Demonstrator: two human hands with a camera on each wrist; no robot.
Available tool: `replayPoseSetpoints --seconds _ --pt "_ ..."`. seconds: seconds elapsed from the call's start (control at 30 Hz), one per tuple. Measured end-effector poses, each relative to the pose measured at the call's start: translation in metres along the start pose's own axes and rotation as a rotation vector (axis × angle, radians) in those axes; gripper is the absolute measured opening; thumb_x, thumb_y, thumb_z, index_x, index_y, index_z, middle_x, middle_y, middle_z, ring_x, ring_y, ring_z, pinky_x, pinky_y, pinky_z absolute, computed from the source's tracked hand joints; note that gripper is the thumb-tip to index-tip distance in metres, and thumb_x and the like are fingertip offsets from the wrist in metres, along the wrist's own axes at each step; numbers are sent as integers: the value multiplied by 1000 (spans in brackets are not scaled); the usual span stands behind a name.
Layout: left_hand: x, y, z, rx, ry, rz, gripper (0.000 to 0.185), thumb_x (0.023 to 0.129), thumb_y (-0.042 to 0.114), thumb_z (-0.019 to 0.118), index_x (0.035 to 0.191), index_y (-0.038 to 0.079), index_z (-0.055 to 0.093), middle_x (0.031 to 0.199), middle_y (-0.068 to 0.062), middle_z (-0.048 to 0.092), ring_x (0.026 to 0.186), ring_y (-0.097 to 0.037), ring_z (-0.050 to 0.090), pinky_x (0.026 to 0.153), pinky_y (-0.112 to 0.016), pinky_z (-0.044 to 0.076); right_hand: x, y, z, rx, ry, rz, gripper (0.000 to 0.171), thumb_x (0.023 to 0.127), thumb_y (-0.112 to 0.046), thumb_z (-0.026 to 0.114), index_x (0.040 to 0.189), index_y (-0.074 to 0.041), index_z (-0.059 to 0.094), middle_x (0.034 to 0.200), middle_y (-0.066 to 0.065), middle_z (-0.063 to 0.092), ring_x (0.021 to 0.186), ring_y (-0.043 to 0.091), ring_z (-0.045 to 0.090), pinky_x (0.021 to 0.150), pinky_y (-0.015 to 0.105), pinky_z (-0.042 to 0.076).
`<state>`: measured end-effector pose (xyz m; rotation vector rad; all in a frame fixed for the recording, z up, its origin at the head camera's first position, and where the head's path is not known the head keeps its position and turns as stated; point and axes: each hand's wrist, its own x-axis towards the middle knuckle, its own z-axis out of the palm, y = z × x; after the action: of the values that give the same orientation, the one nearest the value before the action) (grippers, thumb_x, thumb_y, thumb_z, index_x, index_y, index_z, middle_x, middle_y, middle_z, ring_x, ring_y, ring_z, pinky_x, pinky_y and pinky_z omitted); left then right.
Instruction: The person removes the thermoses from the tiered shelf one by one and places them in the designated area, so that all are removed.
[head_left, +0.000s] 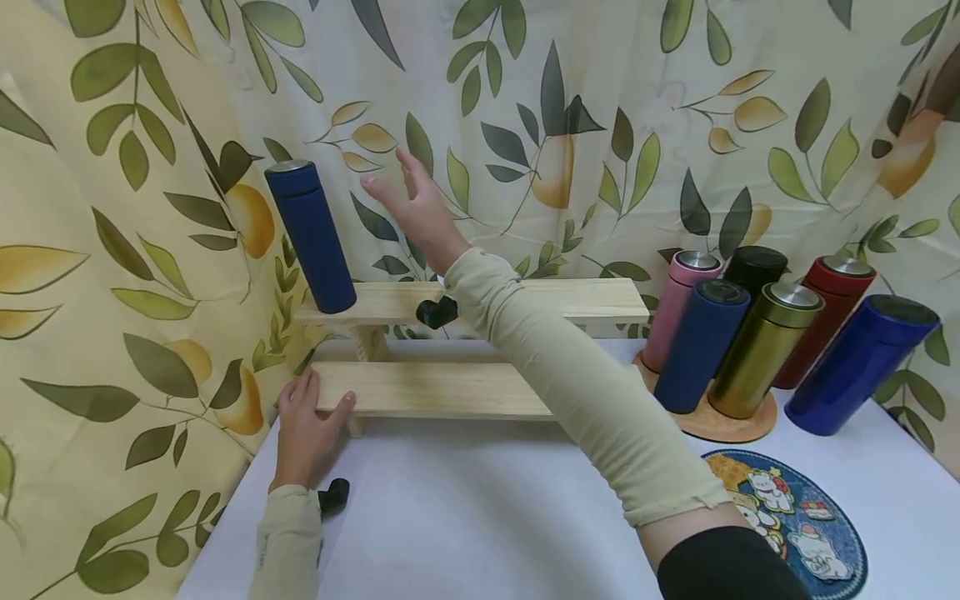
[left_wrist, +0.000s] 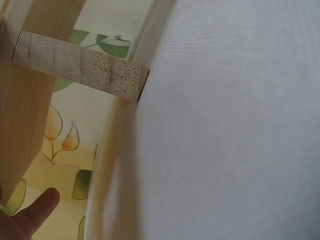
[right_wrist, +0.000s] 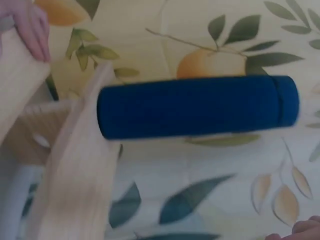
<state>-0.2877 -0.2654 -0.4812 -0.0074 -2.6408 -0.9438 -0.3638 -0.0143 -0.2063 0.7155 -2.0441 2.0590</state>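
A matte blue bottle (head_left: 311, 242) with a silver-ringed lid stands on the left end of the upper board (head_left: 525, 302) of a two-step wooden rack. My right hand (head_left: 423, 208) is raised just to its right, thumb and fingers spread, nothing in them. In the right wrist view the same bottle (right_wrist: 200, 107) shows whole, with a few fingertips (right_wrist: 302, 231) at the lower corner. My left hand (head_left: 311, 433) rests at the left end of the lower board (head_left: 450, 390). Its thumb (left_wrist: 42, 205) is extended in the left wrist view, near the pale wood.
On the right, several bottles, including a pink one (head_left: 678, 308), a gold one (head_left: 765, 350) and a red one (head_left: 825, 317), crowd around a round cork mat (head_left: 731, 429). A shiny blue bottle (head_left: 862, 367) stands beside them. A cartoon-print round mat (head_left: 817, 533) lies nearer. Leaf-patterned curtain (head_left: 600, 125) hangs behind.
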Motion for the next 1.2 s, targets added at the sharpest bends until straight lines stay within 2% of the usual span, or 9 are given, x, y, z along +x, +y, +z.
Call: replayPoseSetpoints --seconds 0.17,0.3,0.57,0.87,1.0,1.2 --pt "-6 -4 -4 -1 -2 -40 95 103 55 65 167 -4 25 174 -21 23 158 -43 13 123 -67 22 4 16 33 -27 -32 79 87 103 -46 68 173 -24 22 177 -6 19 161 14 20 126 48 28" --pt "-7 -5 -5 -10 -17 -51 97 103 58 63 168 -3 24 175 -19 21 158 -42 11 124 -67 21 6 26 48 -37 -32 107 91 102 -49 69 173 -23 19 177 -6 18 161 21 23 123 52 32" --pt "-2 -3 2 -20 -16 -31 98 103 60 63 167 -3 26 175 -19 23 158 -42 13 123 -67 23 12 39 61 -7 -24 117 96 100 -47 71 173 -20 15 178 -2 16 162 29 21 126 57 25" --pt "-4 -3 -4 -13 15 -12 95 102 56 66 165 -6 29 174 -20 25 157 -42 15 122 -68 24 19 56 80 57 -35 151 99 98 -40 76 174 -20 15 178 -2 15 161 29 23 125 54 28" --pt "-2 -3 -3 -20 10 -6 95 103 55 65 165 -6 29 174 -20 25 157 -42 15 122 -68 25 22 62 85 74 -27 169 101 96 -38 78 174 -21 15 178 -2 14 160 30 25 124 54 30" --pt "0 -1 -1 -24 2 -8 96 102 57 65 166 -4 29 175 -17 23 158 -41 13 122 -67 24 28 70 92 75 -17 194 103 94 -36 82 173 -21 18 177 -2 18 160 29 24 126 52 28"
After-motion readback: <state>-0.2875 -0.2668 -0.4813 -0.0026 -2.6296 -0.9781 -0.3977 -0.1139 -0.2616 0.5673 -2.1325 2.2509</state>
